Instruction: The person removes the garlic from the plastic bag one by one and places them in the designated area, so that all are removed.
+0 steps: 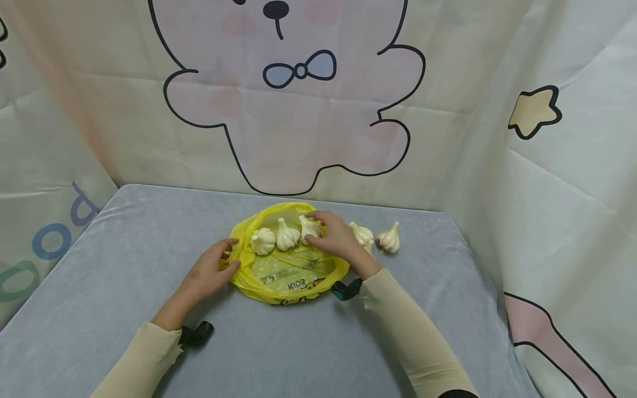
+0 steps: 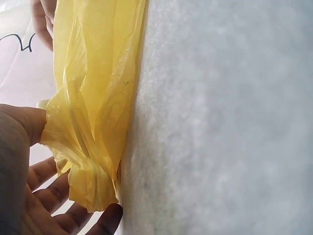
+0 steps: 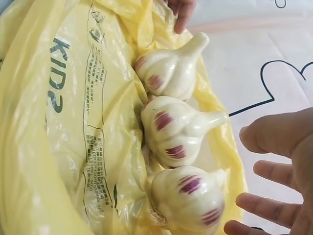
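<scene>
A yellow plastic bag (image 1: 244, 282) lies wide on the table, its rim rolled outward and printing visible inside. Three white garlic bulbs (image 1: 287, 236) stand in a row along its far inner side; purple streaks mark the bulbs (image 3: 171, 129) in the right wrist view. My left hand (image 1: 211, 268) holds the bag's left side, thumb and fingers around a bunched bit of plastic (image 2: 93, 181). Over the bag's far right part is my right hand (image 1: 330, 235), beside the rightmost bulb (image 1: 308, 228). Its fingers (image 3: 269, 208) are spread apart, and nothing is between them.
More garlic bulbs (image 1: 389, 239) lie on the grey table cover (image 1: 428, 309) right of the bag, partly hidden behind my right wrist. A cloth backdrop (image 1: 468, 127) with a cartoon bear rises behind the table and along its sides.
</scene>
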The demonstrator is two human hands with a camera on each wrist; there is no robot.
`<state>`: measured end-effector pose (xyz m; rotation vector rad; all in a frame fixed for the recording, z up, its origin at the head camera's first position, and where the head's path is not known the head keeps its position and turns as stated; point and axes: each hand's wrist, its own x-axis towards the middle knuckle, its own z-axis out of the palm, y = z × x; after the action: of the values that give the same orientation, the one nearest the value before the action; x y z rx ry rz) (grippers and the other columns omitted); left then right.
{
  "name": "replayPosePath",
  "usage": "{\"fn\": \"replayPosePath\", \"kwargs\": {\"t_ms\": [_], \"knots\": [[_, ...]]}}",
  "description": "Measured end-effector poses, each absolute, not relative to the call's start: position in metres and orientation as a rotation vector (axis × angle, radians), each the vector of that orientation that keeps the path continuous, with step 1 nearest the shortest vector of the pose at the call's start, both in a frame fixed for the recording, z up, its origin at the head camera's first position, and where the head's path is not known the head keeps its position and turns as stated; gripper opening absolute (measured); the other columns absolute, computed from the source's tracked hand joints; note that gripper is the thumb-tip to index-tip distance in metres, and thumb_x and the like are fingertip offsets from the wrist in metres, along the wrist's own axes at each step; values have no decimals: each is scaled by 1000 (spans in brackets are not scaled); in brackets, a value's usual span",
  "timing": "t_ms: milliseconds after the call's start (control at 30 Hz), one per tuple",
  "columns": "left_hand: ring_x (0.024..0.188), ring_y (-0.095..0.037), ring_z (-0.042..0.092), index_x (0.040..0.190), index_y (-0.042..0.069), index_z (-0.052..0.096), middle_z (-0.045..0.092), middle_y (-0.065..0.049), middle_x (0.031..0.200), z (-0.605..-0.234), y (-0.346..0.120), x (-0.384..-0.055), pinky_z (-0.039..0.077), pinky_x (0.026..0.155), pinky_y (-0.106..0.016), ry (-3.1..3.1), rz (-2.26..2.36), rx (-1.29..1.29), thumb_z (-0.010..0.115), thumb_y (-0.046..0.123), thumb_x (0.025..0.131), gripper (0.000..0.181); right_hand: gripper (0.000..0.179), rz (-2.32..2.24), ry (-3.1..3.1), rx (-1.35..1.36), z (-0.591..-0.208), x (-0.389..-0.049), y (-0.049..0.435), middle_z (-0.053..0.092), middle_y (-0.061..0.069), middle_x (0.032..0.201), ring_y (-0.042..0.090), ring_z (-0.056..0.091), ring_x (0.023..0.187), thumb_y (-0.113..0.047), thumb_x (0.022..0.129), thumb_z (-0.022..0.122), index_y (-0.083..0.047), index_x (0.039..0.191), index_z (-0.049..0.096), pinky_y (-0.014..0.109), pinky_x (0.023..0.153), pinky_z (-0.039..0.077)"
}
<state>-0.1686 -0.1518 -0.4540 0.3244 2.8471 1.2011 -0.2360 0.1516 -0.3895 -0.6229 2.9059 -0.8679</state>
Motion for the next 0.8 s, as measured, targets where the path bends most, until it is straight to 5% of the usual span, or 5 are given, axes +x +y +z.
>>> {"fn": "replayPosePath", "kwargs": {"t_ms": [233, 467, 800], "knots": [[115, -39, 55, 143, 3, 40, 52, -23, 129, -455, -152, -169, 49, 93, -54, 2854, 1208, 325, 57, 21, 95, 53, 51, -757, 2950, -599, -397, -243, 145, 57, 8, 132, 26, 57, 102, -30, 86, 69, -19, 135, 55, 43, 84, 49], [116, -40, 55, 143, 3, 39, 52, -23, 129, -454, -151, -168, 48, 93, -54, 2855, 1213, 324, 57, 21, 95, 54, 53, -722, 2972, -559, -405, -248, 143, 55, 11, 130, 31, 54, 117, -28, 86, 69, -22, 136, 53, 47, 92, 49], [116, -40, 55, 143, 3, 40, 52, -23, 129, -453, -150, -168, 48, 93, -54, 2857, 1209, 319, 57, 20, 95, 53, 55, -720, 2987, -593, -415, -252, 143, 58, 14, 128, 31, 58, 108, -23, 87, 68, -18, 139, 50, 45, 84, 51]]}}
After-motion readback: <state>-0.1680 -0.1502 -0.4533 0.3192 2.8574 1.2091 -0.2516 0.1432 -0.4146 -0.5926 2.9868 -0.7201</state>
